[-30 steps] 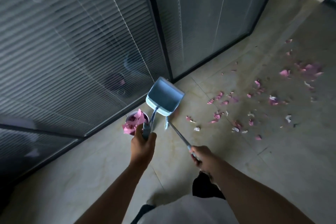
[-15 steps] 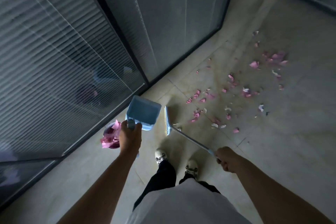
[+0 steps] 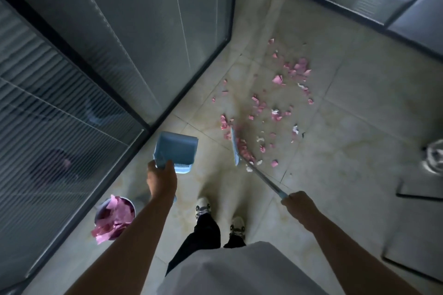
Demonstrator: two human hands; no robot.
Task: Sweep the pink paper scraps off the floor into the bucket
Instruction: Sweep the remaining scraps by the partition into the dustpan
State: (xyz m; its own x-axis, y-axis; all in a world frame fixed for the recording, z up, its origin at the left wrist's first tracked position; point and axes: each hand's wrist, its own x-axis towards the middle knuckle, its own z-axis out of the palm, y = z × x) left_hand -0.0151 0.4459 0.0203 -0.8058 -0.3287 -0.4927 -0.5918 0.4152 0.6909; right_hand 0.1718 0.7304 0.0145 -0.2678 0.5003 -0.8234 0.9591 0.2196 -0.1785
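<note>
Pink paper scraps [image 3: 275, 105] lie scattered over the beige tiled floor ahead of me, with several white bits among them. My left hand [image 3: 161, 178] grips the handle of a light blue dustpan [image 3: 176, 152], held above the floor left of the scraps. My right hand [image 3: 299, 206] is closed on the long handle of a blue broom; the broom head [image 3: 235, 148] rests on the floor against a small heap of scraps. A small bucket [image 3: 114, 219] stuffed with pink paper stands on the floor at lower left, beside the glass wall.
A glass partition [image 3: 96, 67] with blinds runs along the left. Another dark-framed partition [image 3: 395, 7] stands at upper right. A silvery object [image 3: 434, 158] and dark metal legs [image 3: 419, 195] sit at the right edge. My feet [image 3: 219, 213] stand behind the broom.
I have stepped away from the bucket toward the scraps. The dustpan came off the bucket, and the broom head now sits in the near edge of the scraps.
</note>
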